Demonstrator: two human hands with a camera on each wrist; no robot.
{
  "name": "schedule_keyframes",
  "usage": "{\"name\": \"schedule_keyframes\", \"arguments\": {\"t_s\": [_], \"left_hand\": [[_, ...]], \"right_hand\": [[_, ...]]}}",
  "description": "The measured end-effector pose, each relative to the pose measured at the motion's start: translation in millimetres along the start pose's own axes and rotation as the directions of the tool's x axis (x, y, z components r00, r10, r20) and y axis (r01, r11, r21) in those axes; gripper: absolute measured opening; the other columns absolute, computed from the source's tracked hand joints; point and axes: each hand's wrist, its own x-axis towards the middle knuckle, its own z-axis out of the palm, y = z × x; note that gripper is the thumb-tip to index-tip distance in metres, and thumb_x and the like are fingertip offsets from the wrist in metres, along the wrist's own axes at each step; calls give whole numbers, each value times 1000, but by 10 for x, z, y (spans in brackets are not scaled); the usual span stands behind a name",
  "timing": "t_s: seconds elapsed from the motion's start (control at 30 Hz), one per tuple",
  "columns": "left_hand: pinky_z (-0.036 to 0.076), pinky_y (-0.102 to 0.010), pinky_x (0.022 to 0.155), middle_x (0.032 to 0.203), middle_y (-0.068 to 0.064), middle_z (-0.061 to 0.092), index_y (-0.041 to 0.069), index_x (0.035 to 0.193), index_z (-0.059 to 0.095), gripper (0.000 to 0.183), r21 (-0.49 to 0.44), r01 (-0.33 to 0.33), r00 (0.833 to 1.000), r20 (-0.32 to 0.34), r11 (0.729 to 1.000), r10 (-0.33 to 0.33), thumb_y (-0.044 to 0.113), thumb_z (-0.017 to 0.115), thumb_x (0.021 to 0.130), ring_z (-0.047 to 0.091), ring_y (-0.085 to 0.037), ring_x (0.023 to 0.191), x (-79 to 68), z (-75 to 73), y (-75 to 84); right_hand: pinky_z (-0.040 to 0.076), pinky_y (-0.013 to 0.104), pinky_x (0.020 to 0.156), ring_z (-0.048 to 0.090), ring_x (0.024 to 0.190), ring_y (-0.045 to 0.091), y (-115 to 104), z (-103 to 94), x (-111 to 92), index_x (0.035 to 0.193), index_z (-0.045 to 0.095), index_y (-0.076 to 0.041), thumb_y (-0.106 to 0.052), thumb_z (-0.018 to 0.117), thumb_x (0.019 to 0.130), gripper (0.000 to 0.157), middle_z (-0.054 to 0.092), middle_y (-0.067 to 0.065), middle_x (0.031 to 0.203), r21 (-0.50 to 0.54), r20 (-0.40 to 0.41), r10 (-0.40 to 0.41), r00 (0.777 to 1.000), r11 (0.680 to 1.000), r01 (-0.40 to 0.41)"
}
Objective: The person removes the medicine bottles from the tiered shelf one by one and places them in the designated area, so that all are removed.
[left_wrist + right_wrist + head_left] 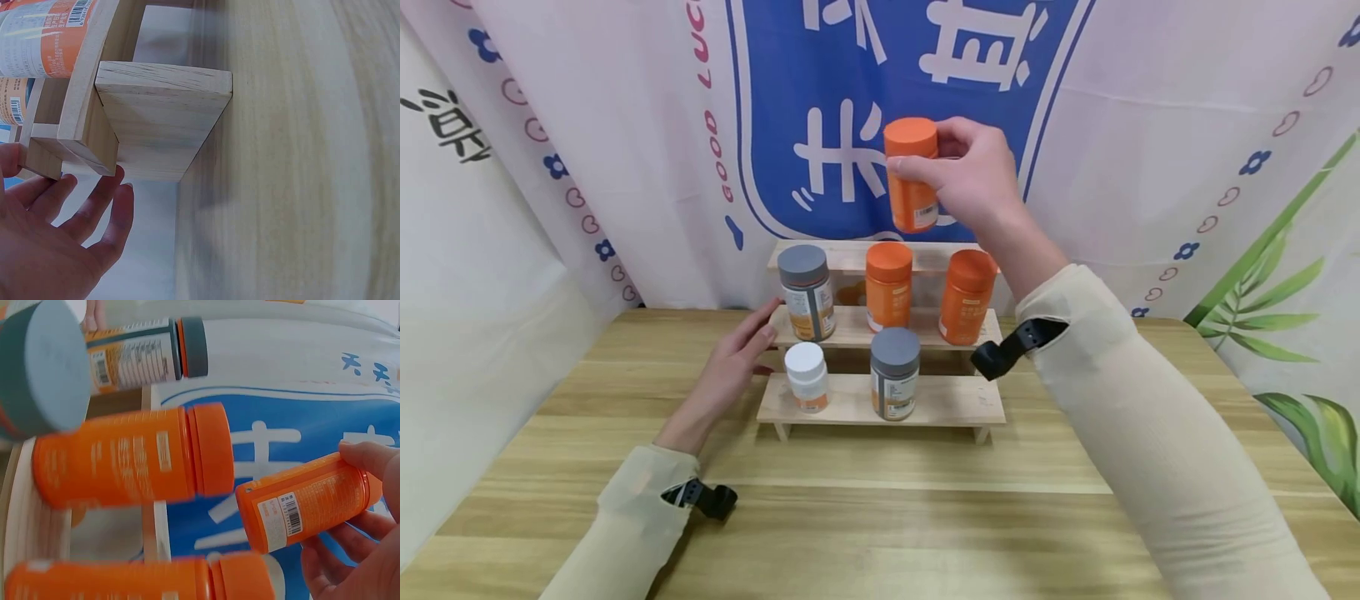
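My right hand (973, 171) grips an orange bottle (913, 187) with an orange lid, holding it above the top shelf of a three-step wooden rack (835, 407). The lid is upward and the bottle leans slightly. Fingers of my left hand (730, 358) touch or lie close against the rack's left end; the left wrist view shows them loosely bent by the shelf ends. On the middle shelf stand a grey-lidded jar (805, 292), an orange bottle (889, 287) and another orange bottle (967, 297). A white bottle (807, 379) and a grey-lidded jar (895, 375) occupy the bottom shelf.
The rack stands on a wood-grain table (865, 517). Close behind it hangs a white curtain (662, 150) with a blue printed panel (767, 83). Jars on the middle shelf stand just below the raised right hand.
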Motion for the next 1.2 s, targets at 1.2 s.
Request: {"name": "schedule_keyframes", "arguments": {"t_s": [1.2], "left_hand": [[55, -50, 99, 178, -12, 21, 22, 171, 25, 58, 2, 15, 1000, 0, 1000, -15, 35, 39, 116, 45, -46, 145, -8, 0, 1]], "right_hand": [[46, 32, 99, 56, 120, 12, 784, -1229, -283, 147, 63, -26, -43, 82, 93, 60, 67, -13, 125, 53, -164, 106, 981, 994, -99]]}}
